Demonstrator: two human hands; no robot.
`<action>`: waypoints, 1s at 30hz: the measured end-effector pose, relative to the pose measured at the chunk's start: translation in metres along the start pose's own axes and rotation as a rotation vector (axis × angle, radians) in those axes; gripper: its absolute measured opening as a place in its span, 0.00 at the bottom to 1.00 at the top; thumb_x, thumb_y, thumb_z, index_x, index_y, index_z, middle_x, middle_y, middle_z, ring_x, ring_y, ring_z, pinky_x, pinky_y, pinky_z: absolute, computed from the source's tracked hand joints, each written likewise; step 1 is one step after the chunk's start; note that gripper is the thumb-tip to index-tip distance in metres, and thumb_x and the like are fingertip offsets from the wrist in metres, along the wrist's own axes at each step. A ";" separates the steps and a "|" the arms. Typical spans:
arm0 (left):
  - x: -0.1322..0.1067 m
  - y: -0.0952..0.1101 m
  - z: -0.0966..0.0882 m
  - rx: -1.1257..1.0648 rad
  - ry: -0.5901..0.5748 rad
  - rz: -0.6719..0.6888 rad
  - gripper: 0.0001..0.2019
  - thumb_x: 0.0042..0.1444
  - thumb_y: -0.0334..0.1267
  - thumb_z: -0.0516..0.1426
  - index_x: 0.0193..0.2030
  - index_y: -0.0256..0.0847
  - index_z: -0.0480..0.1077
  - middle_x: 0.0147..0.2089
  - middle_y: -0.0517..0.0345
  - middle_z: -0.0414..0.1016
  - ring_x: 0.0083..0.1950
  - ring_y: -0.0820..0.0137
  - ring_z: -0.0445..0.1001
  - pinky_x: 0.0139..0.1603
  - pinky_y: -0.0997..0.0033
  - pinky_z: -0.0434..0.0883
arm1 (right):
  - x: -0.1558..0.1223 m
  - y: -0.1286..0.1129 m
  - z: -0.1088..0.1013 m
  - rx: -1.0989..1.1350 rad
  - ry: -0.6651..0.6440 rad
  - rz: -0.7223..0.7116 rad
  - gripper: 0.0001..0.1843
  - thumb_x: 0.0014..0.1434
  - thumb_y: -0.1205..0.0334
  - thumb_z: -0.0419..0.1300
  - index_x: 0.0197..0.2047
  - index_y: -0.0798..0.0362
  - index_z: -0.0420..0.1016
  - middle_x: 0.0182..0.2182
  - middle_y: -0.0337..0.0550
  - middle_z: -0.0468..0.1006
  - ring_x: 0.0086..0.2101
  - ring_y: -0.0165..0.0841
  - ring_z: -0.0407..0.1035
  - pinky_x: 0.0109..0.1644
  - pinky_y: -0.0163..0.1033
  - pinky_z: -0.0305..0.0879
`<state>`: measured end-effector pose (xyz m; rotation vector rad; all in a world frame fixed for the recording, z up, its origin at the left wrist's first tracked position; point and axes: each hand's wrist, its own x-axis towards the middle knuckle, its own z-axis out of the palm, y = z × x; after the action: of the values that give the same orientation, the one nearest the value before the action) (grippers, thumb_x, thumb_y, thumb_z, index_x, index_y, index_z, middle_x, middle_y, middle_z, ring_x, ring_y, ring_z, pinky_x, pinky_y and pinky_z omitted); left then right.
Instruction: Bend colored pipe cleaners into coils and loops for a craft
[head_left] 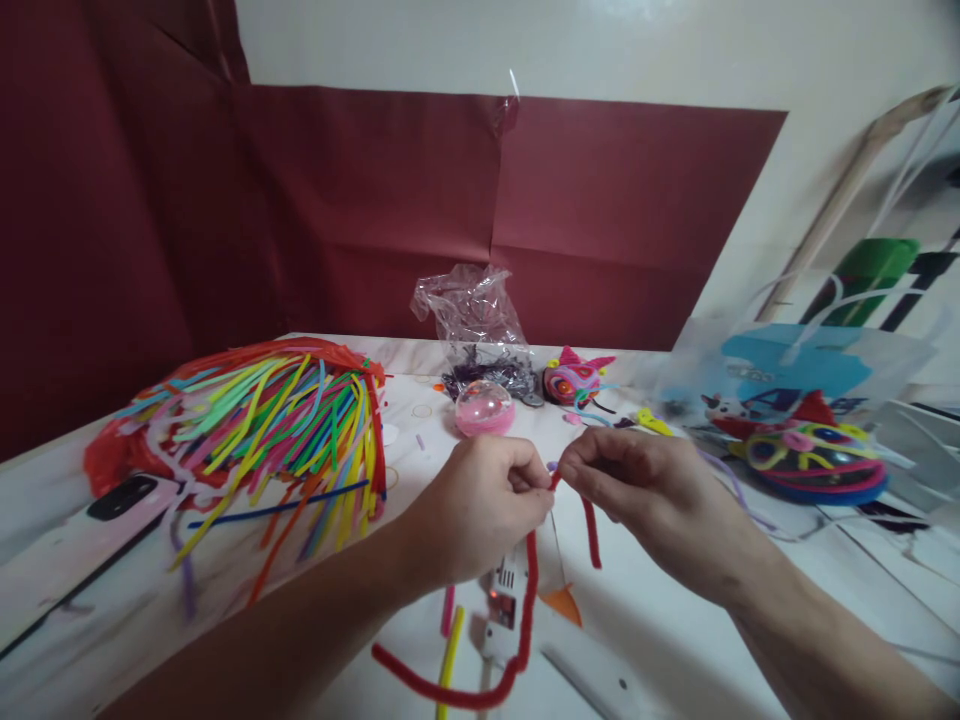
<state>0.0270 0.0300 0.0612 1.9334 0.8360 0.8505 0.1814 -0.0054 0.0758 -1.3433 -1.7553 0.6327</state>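
Observation:
A red pipe cleaner (pixel 529 600) is pinched between my two hands above the middle of the table. My left hand (pixel 484 500) grips it with thumb and forefinger, and its long end hangs down and curls leftward near the front. Close by, my right hand (pixel 649 500) pinches the same strand, with a short red end dangling below the fingers. Under the hands lie a small white device (pixel 504 605) with a red light, a yellow pipe cleaner (pixel 450 655) and an orange piece (pixel 564 603). The fingertips hide where the red strand bends.
At left, a red bag (pixel 112 455) spills many coloured pipe cleaners (pixel 300 420) beside a phone (pixel 127 510). Behind my hands stand a pink-based clear dome (pixel 485 408), a plastic bag (pixel 472 315) and a pink figure (pixel 574 378). A decorated mask-like piece (pixel 814 455) is at right.

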 end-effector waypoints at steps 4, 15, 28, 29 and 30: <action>0.000 0.003 -0.004 -0.018 -0.075 -0.086 0.08 0.49 0.37 0.53 0.24 0.37 0.66 0.18 0.64 0.63 0.19 0.78 0.61 0.19 0.79 0.57 | 0.001 -0.001 0.000 -0.009 -0.022 -0.004 0.11 0.51 0.60 0.53 0.22 0.56 0.69 0.16 0.35 0.63 0.18 0.25 0.53 0.20 0.31 0.52; 0.009 -0.001 -0.007 -0.505 -0.281 -0.249 0.09 0.44 0.36 0.60 0.30 0.35 0.65 0.25 0.60 0.70 0.17 0.82 0.62 0.17 0.81 0.58 | 0.001 0.009 -0.008 0.235 -0.131 0.077 0.11 0.51 0.58 0.59 0.22 0.57 0.70 0.14 0.34 0.64 0.16 0.22 0.50 0.17 0.30 0.46; 0.009 -0.007 0.000 -0.880 -0.497 -0.381 0.21 0.33 0.44 0.67 0.27 0.32 0.64 0.19 0.68 0.58 0.15 0.86 0.54 0.14 0.83 0.45 | -0.001 0.004 -0.006 0.550 -0.171 0.185 0.10 0.45 0.58 0.65 0.21 0.57 0.72 0.13 0.34 0.66 0.14 0.20 0.48 0.16 0.29 0.39; 0.009 -0.008 0.001 -0.896 -0.500 -0.382 0.21 0.34 0.44 0.67 0.28 0.33 0.63 0.19 0.68 0.58 0.15 0.86 0.54 0.14 0.82 0.45 | -0.001 0.004 -0.006 0.568 -0.175 0.180 0.11 0.44 0.58 0.65 0.21 0.57 0.72 0.13 0.34 0.66 0.14 0.20 0.48 0.16 0.29 0.39; 0.008 -0.008 0.002 -0.913 -0.498 -0.379 0.21 0.34 0.44 0.67 0.28 0.33 0.63 0.19 0.68 0.57 0.15 0.87 0.53 0.14 0.82 0.44 | -0.002 0.003 -0.006 0.583 -0.178 0.179 0.11 0.44 0.58 0.66 0.22 0.57 0.72 0.13 0.34 0.66 0.14 0.20 0.48 0.16 0.29 0.39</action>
<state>0.0315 0.0388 0.0553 1.0471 0.3729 0.3716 0.1882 -0.0063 0.0757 -1.0559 -1.4253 1.2833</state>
